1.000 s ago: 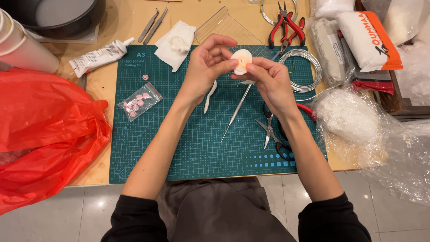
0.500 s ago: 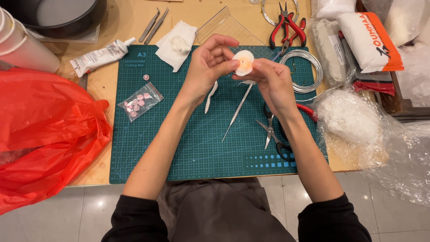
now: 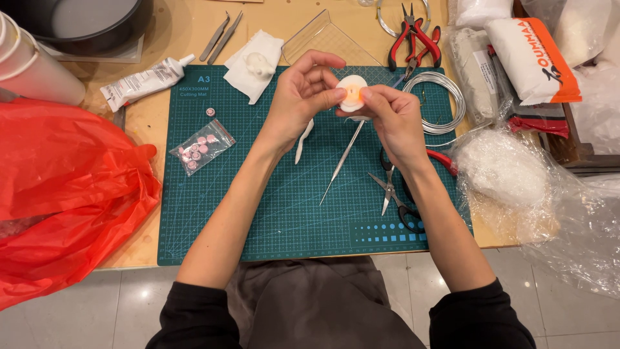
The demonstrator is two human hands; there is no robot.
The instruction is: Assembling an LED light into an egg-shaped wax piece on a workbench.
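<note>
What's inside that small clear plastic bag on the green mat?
The small clear plastic bag holds little pink and white round pieces; what exactly they are is too small to tell.

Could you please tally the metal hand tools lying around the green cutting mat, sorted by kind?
Pliers with red handles: 2, one above the mat, one partly hidden under the right hand
Scissors: 1
Needle tool: 1
Tweezers: 2
Total: 6

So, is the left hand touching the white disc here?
Touching. The head view shows the left hand with its thumb tip pressed on the disc, which the right hand pinches from the other side.
</note>
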